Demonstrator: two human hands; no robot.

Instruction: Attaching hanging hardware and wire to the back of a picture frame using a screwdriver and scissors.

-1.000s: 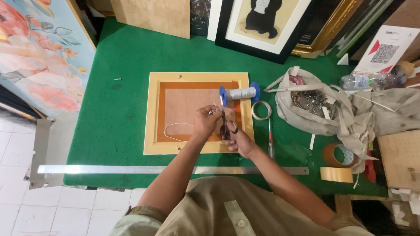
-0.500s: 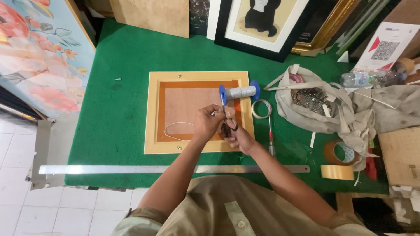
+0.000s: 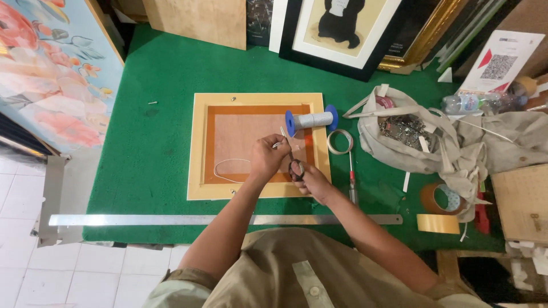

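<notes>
1. Both hands meet over the back of a pale wooden frame (image 3: 201, 145) lying face down on the green-covered table (image 3: 154, 74).
2. The right hand (image 3: 313, 181) has its fingers threaded through the dark handles of a pair of scissors (image 3: 291, 159), blades pointing up and away, gripped firm.
3. The left hand (image 3: 267, 157) pinches a thin white cord (image 3: 231, 171) between its fingertips, right beside the blades; the cord loops off to the left across the brown backing board.
4. Just above the hands, a blue-ended spool (image 3: 311, 120) of pale cord rests on the frame's upper right edge.
5. To its right, a small coil of wire (image 3: 340, 141) and a red-handled screwdriver (image 3: 352, 182) lie on the green.
6. Further right, an open beige cloth bag (image 3: 451, 148) shows a heap of small metal fittings.
7. Beyond it, a white card sign (image 3: 502, 60) with a red corner and a square black code leans at the far right.
8. A brown tape roll (image 3: 438, 199) and a flat yellow one (image 3: 437, 223) sit near the edge.
9. A long steel ruler (image 3: 171, 219) runs along the near side.
</notes>
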